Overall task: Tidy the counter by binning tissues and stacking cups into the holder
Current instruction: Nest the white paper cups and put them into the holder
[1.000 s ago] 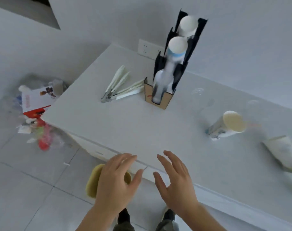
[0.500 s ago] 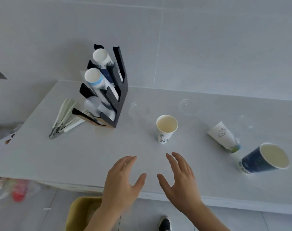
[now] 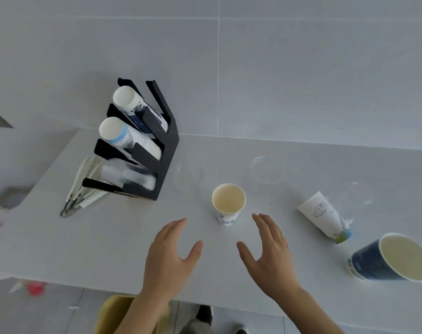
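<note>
Both hands hover above the near part of the white counter (image 3: pixel 84 242), palms facing each other, fingers spread and holding nothing. The left hand (image 3: pixel 167 259) and right hand (image 3: pixel 269 256) are apart, neither touching any cup.

A white paper cup (image 3: pixel 228 204) stands upright just beyond the hands and between them, mouth up, long axis vertical. To its right a second white cup (image 3: pixel 321 216) with a line drawing lies on its side, its closed base toward the far left and its mouth toward the near right; the long axis runs diagonally across the counter. Further right and nearer, a dark blue cup (image 3: pixel 383 259) is tipped over, its mouth turned toward the camera and right, base pointing left.

The black cup holder (image 3: pixel 166 153) stands at the far left of the counter, near the wall. Its three tiers carry cup stacks lying slanted, bases pointing up and left: a blue-patterned stack (image 3: pixel 135 103) on top, a white stack (image 3: pixel 125 137) in the middle, clear plastic cups (image 3: pixel 128 175) at the bottom. A bundle of wrapped white utensils (image 3: pixel 82 189) lies beside the holder on its left.

Clear plastic lids (image 3: pixel 265 168) lie flat on the counter beyond the upright cup. A yellow bin (image 3: pixel 113 314) sits below the counter's near edge, partly hidden by the left forearm.
</note>
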